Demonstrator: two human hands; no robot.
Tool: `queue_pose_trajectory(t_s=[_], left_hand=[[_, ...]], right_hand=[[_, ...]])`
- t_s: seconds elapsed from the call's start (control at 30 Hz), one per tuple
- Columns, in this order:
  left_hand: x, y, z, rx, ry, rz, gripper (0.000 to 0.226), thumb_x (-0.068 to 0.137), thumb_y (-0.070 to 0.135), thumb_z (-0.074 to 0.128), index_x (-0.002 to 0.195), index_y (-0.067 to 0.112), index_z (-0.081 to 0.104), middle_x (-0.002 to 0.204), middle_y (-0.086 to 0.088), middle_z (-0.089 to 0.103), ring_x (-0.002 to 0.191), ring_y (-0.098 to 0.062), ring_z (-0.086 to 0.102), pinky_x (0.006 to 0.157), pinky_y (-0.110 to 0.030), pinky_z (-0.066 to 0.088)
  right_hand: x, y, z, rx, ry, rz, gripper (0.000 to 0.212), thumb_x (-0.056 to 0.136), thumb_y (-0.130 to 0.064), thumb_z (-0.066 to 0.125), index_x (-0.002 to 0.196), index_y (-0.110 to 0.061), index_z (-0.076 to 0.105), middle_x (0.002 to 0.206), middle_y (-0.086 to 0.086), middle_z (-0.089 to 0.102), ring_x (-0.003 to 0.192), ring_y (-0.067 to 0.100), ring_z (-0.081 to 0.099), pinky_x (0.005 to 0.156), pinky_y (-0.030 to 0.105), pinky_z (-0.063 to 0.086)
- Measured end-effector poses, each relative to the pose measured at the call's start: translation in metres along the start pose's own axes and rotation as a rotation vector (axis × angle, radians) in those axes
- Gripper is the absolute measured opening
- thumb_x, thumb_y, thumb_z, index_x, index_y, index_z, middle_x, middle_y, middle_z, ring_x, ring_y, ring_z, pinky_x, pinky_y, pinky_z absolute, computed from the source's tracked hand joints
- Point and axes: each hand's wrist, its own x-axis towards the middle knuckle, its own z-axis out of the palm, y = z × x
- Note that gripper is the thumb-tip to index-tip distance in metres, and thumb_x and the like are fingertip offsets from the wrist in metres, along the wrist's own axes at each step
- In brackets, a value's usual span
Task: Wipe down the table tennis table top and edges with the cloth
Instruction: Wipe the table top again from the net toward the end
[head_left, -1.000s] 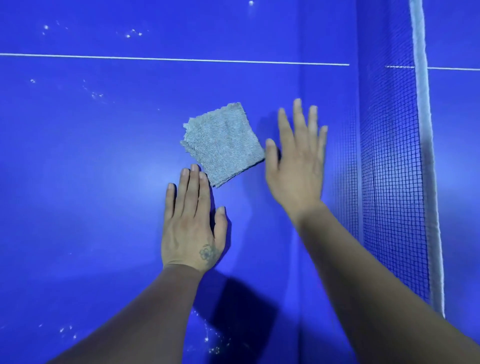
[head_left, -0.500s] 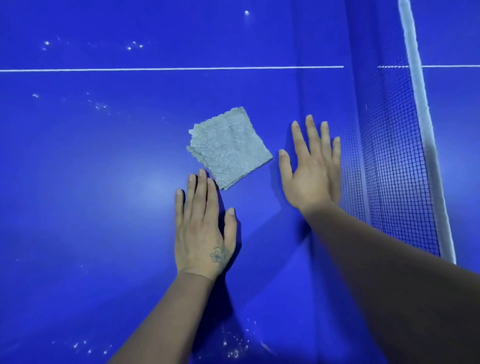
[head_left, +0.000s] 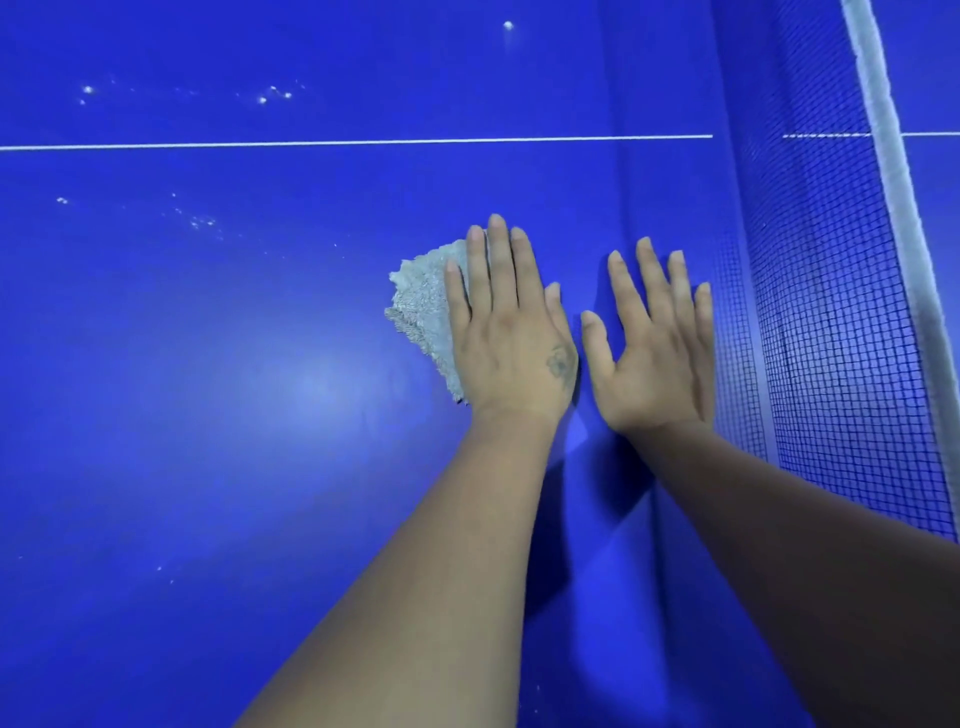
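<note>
2 hands flat, fingers out: left hand (head_left: 511, 338) pressing 1 cloth (head_left: 423, 306), right hand (head_left: 652, 353) on table (head_left: 208, 415).

One blue surface (head_left: 208, 467); one grey cloth (head_left: 423, 312); one net (head_left: 831, 312) with one white top band (head_left: 883, 130); one white line (head_left: 311, 143); two hands, left hand (head_left: 511, 338) and right hand (head_left: 652, 353).

A games room, judging by the blue table tennis table (head_left: 208, 415) and net (head_left: 831, 312)
</note>
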Motion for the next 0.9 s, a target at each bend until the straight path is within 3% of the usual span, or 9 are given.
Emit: queue_pose_trajectory(t_s=[0.1,0.2,0.33,0.6,0.9], left_hand=[[-0.019,-0.020,-0.003,0.028,-0.005,0.024,0.066,0.113,0.043,0.026,0.169,0.008,0.021,0.179,-0.009,0.012,0.166,-0.027,0.006,0.133,-0.053,0.007],[-0.027,-0.056,-0.015,0.056,0.005,-0.060,0.077,0.112,0.053,0.030,0.167,0.002,0.020,0.177,-0.016,0.014,0.166,-0.030,0.009,0.133,-0.054,0.007],[0.010,-0.096,-0.022,0.133,-0.007,-0.092,0.083,0.111,0.061,0.023,0.166,-0.001,0.022,0.176,-0.017,0.019,0.165,-0.029,0.013,0.134,-0.051,0.007],[0.103,-0.050,-0.006,0.096,-0.017,-0.194,0.081,0.109,0.053,0.015,0.168,-0.002,0.011,0.178,-0.018,0.006,0.166,-0.030,0.001,0.134,-0.052,0.000],[0.047,0.010,0.009,0.022,-0.067,0.233,0.064,0.111,0.036,0.017,0.170,0.012,0.017,0.179,-0.006,0.012,0.166,-0.024,0.005,0.133,-0.046,0.006]], right_hand=[[0.000,0.001,0.001,-0.002,0.006,0.007,0.067,0.109,-0.055,0.035,0.168,-0.025,0.032,0.179,0.001,0.019,0.166,0.027,0.009,0.133,0.054,0.009],[0.000,0.000,0.001,0.001,0.001,0.007,0.067,0.109,-0.055,0.035,0.169,-0.026,0.032,0.179,0.000,0.017,0.167,0.026,0.008,0.133,0.054,0.009],[0.000,0.001,0.001,0.011,-0.008,0.012,0.066,0.109,-0.054,0.036,0.169,-0.026,0.031,0.179,-0.001,0.016,0.167,0.025,0.006,0.134,0.053,0.007],[0.002,0.000,0.001,0.015,-0.010,0.018,0.066,0.108,-0.054,0.036,0.169,-0.028,0.031,0.179,-0.003,0.016,0.167,0.025,0.006,0.134,0.052,0.006],[0.001,-0.001,0.000,0.004,-0.001,-0.005,0.068,0.105,-0.051,0.034,0.169,-0.026,0.031,0.179,0.000,0.019,0.166,0.026,0.011,0.133,0.054,0.010]])
